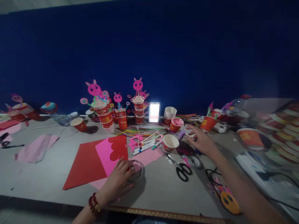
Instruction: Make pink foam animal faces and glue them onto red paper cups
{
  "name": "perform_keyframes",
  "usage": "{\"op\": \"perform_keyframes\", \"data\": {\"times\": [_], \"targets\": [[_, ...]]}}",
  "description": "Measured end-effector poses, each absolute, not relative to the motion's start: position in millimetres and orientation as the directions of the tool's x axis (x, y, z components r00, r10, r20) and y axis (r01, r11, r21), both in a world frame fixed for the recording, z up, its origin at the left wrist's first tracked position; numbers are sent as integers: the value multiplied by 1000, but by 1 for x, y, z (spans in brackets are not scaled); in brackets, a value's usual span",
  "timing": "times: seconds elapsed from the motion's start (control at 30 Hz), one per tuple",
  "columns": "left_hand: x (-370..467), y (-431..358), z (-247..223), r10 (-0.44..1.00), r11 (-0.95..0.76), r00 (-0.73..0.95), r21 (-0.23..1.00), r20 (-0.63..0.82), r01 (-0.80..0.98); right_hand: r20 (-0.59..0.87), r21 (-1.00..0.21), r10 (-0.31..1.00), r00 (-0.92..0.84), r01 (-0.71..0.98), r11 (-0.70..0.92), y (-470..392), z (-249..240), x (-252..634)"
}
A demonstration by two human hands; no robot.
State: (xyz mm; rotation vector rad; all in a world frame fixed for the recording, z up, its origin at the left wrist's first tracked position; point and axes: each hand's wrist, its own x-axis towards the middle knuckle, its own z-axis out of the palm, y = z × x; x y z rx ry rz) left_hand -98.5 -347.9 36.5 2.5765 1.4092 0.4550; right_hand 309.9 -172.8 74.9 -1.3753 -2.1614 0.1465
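Note:
My left hand (119,175), with a beaded bracelet at the wrist, curls round a ring-rimmed round object (140,170) near the table's front. Its body is mostly behind my fingers, so I cannot make out its kind. My right hand (202,142) reaches over the table's right half, fingers apart, close to a small purple piece (181,134). In front of it stand a paper cup with a white inside (170,142) and a red cup of pink pieces (177,124). Black-handled scissors (183,171) and a tape roll (194,161) lie below.
Red card (85,166) and a scalloped pink sheet (102,154) lie left of centre. Stacked cups with pink paper faces (105,116) stand behind, beside markers (144,147). An orange paper face (230,202) lies front right. Piled cups (283,127) rise at far right.

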Motion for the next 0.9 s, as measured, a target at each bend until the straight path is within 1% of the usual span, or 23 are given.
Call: {"op": "perform_keyframes", "data": {"times": [0.03,0.1,0.13,0.17,0.27,0.3,0.33,0.4,0.53,0.6,0.77,0.9], "targets": [[-96,-349,35,845,-535,502,286,184,795,485,-397,844,-228,803,445,-182,73,310],[-94,-351,33,844,-535,502,273,188,799,634,-421,769,-84,796,434,-204,68,308],[-95,-352,32,841,-541,504,266,198,798,670,-421,739,-71,784,457,-216,65,305],[-97,-351,33,838,-545,503,259,213,797,691,-400,717,-94,776,487,-228,62,301],[-108,-338,41,841,-529,466,242,274,813,692,-318,659,-293,696,644,-257,55,286],[-114,-330,44,845,-515,444,231,298,825,689,-313,650,-320,677,666,-264,53,280],[-120,-322,47,853,-482,398,217,336,849,689,-312,643,-335,663,681,-269,52,275],[-132,-304,50,879,-409,325,202,348,890,682,-319,645,-346,652,687,-275,50,265],[-149,-290,45,890,-378,297,196,345,905,638,-352,668,-382,627,695,-280,45,258],[-155,-296,41,894,-387,313,200,322,900,623,-379,688,-373,625,682,-283,40,259],[-166,-314,35,922,-376,345,201,176,904,548,-468,759,-351,624,626,-293,30,259],[-165,-314,34,917,-395,369,204,153,896,523,-493,765,-375,599,631,-298,30,245]]}}
